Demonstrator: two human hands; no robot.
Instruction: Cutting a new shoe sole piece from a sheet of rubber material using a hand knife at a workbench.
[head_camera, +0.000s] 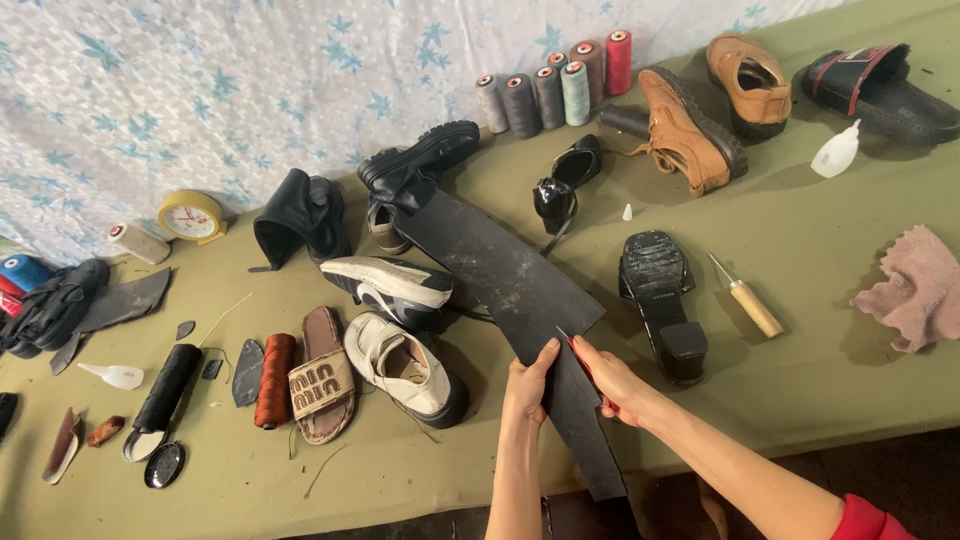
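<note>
Two hands meet on a long dark rubber sheet (510, 275) that lies diagonally across the green table (830, 330), its far end near a black boot (420, 160) and its near end hanging over the table's front edge. Left hand (527, 385): fingers curled over the sheet's left edge, thumb on top, gripping it. Right hand (612, 385): closed around a red-handled knife (580, 362), whose tip rests on the sheet just beside the left thumb.

Left of the sheet: a black-and-white sneaker (390, 290), a white shoe (405, 368), a brown sandal (322, 375), a rust-red thread spool (274, 380) and a black roll (167, 388). Farther left: a white glue bottle (115, 375), dark leather scraps (110, 310) and a yellow clock (190, 217) against the patterned cloth backdrop.

Right of the sheet: a black block heel (662, 300) lying sole up, just beside the right hand; a wooden-handled awl (747, 298); a pink rag (915, 288) near the right edge.

Far side: a row of thread cones (555, 88), a black high-heeled shoe (565, 180), two tan shoes (715, 100), a black slide (880, 85) and a second white bottle (836, 150).
</note>
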